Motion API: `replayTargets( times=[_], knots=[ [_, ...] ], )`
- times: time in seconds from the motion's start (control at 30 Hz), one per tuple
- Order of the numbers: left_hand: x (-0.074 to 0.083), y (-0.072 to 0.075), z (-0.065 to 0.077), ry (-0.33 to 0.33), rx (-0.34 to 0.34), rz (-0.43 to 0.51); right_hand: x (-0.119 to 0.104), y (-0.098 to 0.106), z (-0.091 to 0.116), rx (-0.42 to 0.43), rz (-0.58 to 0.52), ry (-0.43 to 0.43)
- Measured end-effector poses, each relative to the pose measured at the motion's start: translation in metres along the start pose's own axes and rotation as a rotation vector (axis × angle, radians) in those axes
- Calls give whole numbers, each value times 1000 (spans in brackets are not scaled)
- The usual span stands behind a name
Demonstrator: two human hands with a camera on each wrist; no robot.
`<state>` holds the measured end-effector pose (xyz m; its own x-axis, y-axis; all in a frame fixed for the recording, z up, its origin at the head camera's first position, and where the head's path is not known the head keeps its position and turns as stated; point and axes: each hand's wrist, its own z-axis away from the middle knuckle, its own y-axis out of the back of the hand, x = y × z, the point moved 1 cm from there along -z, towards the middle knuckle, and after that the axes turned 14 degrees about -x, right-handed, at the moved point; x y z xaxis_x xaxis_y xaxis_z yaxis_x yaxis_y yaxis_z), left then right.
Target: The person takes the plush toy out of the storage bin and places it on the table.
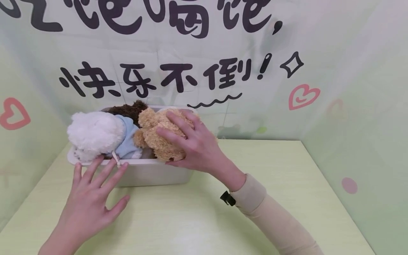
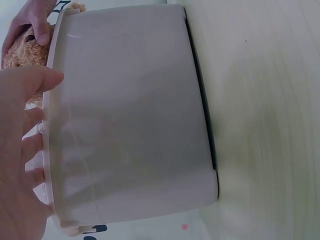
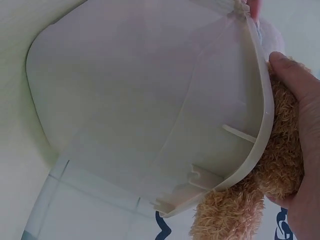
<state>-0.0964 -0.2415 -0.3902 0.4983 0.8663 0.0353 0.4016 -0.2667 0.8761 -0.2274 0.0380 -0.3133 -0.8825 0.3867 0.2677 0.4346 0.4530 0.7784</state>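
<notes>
A tan curly plush bear lies at the right end of a pale storage bin, partly over its rim. My right hand grips the bear from above, fingers across its back and thumb low near the rim. In the right wrist view the bear's fur bulges past the bin's edge. A white plush toy in a light blue top lies in the left part of the bin. My left hand has its fingers spread, their tips at the front rim beside the white toy.
A dark brown plush toy shows behind the others in the bin. The bin stands on a pale wood-grain table, near a back wall sheet with dark lettering. Printed side panels flank the table.
</notes>
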Motion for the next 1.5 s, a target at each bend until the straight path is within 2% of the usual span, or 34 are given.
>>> replayTargets(
  times=[0.23, 0.43, 1.1, 1.23, 1.4, 1.5],
  knots=[
    [1, -1, 1, 10, 5, 11, 5, 0, -1, 57, -24, 72],
    [1, -1, 0, 10, 20, 14, 7, 3, -4, 92, -83, 75],
    [3, -2, -1, 24, 44, 26, 16, 16, -7, 153, -104, 85],
    [4, -3, -2, 23, 55, 37, 19, 27, -9, 191, -116, 83],
    [4, -2, -2, 31, 54, 44, 26, 51, -16, 291, -176, 64],
    [3, -2, -3, 37, 52, 51, 30, 64, -18, 321, -206, 58]
  ],
)
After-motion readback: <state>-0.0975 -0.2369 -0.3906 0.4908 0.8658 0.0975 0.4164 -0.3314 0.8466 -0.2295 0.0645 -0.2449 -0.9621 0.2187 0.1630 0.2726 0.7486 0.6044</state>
